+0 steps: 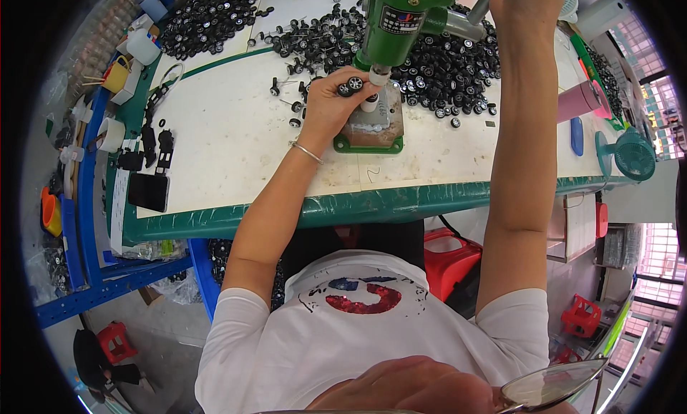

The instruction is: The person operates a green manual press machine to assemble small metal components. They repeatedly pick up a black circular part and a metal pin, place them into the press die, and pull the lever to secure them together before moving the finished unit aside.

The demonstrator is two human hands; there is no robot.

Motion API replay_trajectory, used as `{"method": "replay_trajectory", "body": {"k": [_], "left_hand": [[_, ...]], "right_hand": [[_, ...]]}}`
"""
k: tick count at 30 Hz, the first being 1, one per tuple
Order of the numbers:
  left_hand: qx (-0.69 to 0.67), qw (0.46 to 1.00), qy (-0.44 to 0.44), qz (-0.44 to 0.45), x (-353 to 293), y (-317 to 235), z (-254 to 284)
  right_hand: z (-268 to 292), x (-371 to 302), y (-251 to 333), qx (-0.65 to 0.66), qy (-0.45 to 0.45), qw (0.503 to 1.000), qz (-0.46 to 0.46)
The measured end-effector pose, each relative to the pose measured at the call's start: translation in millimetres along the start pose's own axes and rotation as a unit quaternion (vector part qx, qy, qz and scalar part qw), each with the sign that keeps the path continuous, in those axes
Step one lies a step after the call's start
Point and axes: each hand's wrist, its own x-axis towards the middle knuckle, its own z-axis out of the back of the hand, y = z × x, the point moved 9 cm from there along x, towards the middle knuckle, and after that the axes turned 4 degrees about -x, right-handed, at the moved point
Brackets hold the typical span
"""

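A green hand-lever press [386,45] stands on the table in front of me. My left hand [333,103] is at its ram, fingers closed around small black toy wheels [351,85] with silver hubs. One wheel sits under the ram, at the white post [369,105] on the press base [372,138]; the fingertips are beside it. Up at the right, my right hand [528,6] is closed at the end of the press lever [482,6]. Part of that hand is cut off by the upper edge.
Loose black wheels [458,78] are heaped behind and right of the press, some on thin axles. Another heap [211,20] lies far left. A phone [149,192] and black parts [148,142] lie at the left edge. On the right are a pink cup [578,100] and small green fan [634,155].
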Motion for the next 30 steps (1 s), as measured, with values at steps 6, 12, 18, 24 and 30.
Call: {"method": "replay_trajectory", "body": {"k": [6, 12, 18, 24, 30], "left_hand": [[0.0, 1.0, -0.001, -0.004, 1, 2, -1], [0.031, 1.0, 0.003, -0.005, -2, -9, -4], [0.046, 0.999, 0.002, -0.014, -4, -11, -3], [0.045, 0.999, -0.008, -0.021, -4, -9, -1], [0.037, 0.999, -0.004, -0.015, -3, -9, -3]], "right_hand": [[-6, -4, 7, -0.018, -0.023, 0.999, 0.014], [2, -9, 14, -0.023, -0.026, 0.997, 0.068], [-10, -30, 31, 0.0, 0.014, 0.992, 0.122], [-13, -27, 32, -0.007, 0.032, 0.992, 0.121], [3, 4, -35, 0.273, 0.123, 0.944, -0.14]]}}
